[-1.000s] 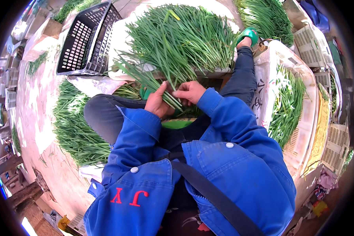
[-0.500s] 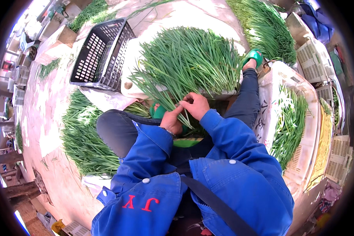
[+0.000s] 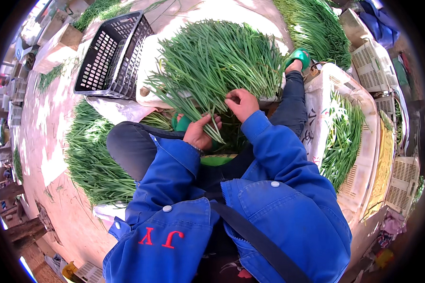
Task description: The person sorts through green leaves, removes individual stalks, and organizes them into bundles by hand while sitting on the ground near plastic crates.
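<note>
A thin bunch of garlic chives (image 3: 216,135) is in my left hand (image 3: 198,134), its fingers closed around the pale stalks and the green leaves fanning away up-left. To its right, my right hand (image 3: 243,104) has its thumb and fingertips pinched together at the near edge of a large chive pile (image 3: 217,61). Whatever sits in that pinch is too small to make out. The pile lies on a white stand (image 3: 148,96) in front of me, stalk ends toward my right and near side. Leaves of the held bunch overlap the pile.
A black plastic crate (image 3: 120,61) stands at the far left. More chives (image 3: 97,162) lie left of my knee. At right, a white crate (image 3: 356,181) holds chives (image 3: 342,137). Another chive heap (image 3: 314,33) is at the far right. My green slippers (image 3: 300,59) flank the stand.
My right hand has moved away from my left, up and right to the pile's edge. My left hand has shifted slightly left, still gripping the bunch. The whole view has shifted a little.
</note>
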{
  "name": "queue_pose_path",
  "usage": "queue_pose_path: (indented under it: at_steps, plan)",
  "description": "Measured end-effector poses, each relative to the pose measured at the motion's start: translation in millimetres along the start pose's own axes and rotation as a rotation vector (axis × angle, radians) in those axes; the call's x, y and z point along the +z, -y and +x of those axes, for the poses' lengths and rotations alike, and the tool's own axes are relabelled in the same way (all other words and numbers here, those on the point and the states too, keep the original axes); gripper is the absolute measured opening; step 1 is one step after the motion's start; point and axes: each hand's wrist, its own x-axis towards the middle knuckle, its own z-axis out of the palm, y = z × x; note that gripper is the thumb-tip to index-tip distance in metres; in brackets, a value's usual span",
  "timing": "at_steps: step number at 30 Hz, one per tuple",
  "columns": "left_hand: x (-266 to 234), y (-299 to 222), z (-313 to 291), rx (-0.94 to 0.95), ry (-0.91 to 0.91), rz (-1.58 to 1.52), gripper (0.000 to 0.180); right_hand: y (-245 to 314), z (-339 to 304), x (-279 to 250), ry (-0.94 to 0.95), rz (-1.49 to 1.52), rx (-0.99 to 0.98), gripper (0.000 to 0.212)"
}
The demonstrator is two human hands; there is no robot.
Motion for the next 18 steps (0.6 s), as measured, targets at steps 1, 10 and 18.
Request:
queue_pose_path:
  at_steps: [1,10,18]
  plan:
    - [-3.1,-0.4,2.5,-0.012,0.012,-0.006,0.019,-0.8,1.2,-2.5,0.066,-0.128,-0.016,0.020]
    - [12.3,-33.3,-58.0,-0.008,0.195,-0.179,0.026,-52.2,69.3,-4.4,0.084,-0.025,0.217,0.038]
    - [4.0,-21.0,-51.5,-0.086,0.219,-0.030,0.024,37.0,-7.9,23.0,0.474,0.699,0.504,0.032]
